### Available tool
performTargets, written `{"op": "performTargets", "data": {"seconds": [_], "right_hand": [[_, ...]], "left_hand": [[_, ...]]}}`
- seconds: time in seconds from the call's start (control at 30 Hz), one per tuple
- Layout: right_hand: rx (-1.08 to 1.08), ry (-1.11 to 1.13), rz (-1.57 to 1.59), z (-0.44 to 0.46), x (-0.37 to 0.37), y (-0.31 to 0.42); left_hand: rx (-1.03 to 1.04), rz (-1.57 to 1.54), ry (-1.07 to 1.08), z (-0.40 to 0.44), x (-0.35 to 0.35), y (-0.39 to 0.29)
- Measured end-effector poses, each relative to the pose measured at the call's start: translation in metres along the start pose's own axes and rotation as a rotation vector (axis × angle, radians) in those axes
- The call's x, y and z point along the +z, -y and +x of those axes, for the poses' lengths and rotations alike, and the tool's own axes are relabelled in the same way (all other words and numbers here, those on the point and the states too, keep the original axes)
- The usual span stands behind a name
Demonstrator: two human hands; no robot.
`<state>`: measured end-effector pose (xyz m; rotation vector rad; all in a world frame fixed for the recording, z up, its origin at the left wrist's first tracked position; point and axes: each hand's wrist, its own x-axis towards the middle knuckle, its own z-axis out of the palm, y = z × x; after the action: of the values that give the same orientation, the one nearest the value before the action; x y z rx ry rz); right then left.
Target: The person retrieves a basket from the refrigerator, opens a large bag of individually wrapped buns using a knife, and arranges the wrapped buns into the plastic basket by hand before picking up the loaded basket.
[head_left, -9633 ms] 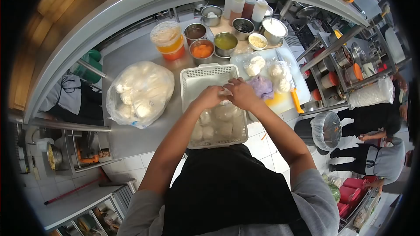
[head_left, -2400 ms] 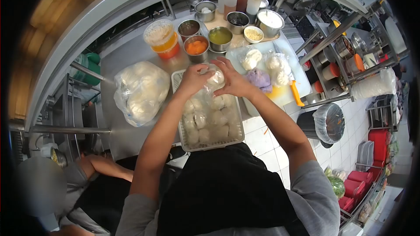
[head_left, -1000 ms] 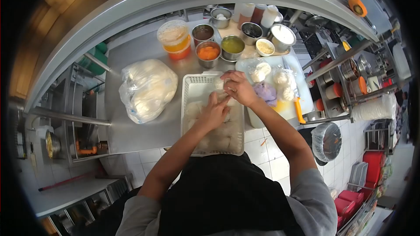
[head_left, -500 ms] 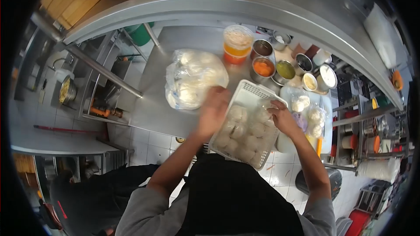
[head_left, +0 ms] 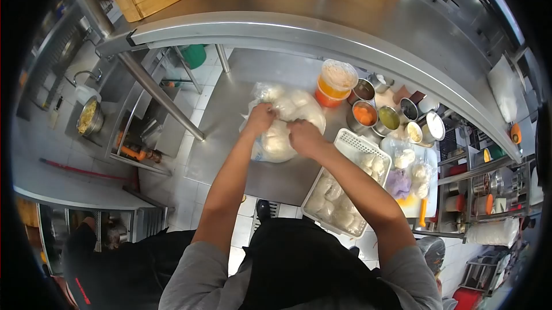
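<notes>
A big clear plastic bag (head_left: pixel 277 142) sits bulging on the steel table (head_left: pixel 221 132), its film crinkled and shiny over pale, rounded white lumps (the lower edge shows a touch of blue). Half a second ago the person's right hand (head_left: pixel 306 137) was at the edge of the white crate (head_left: pixel 357 141) and the left hand (head_left: pixel 261 118) was a blur between crate and bag; now both have reached the bag. It lies directly under them, spreading out around both hands, left of the crate. The fingers of each hand are curled, pinching its plastic near the middle.
</notes>
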<state>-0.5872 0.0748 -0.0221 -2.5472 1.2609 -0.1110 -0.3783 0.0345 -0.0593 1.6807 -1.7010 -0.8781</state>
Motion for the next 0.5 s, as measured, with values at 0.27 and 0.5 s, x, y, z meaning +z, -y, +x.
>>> {"op": "performTargets", "data": {"seconds": [0.27,0.5], "right_hand": [[0.272,-0.293,0.439,-0.038,-0.058,-0.025],[0.071,-0.471,1.274,-0.078,-0.069,0.051]], "left_hand": [[0.1,-0.784,0.022,-0.026,-0.059,-0.015],[0.198,-1.174,0.148,-0.094,-0.056,-0.055]]}}
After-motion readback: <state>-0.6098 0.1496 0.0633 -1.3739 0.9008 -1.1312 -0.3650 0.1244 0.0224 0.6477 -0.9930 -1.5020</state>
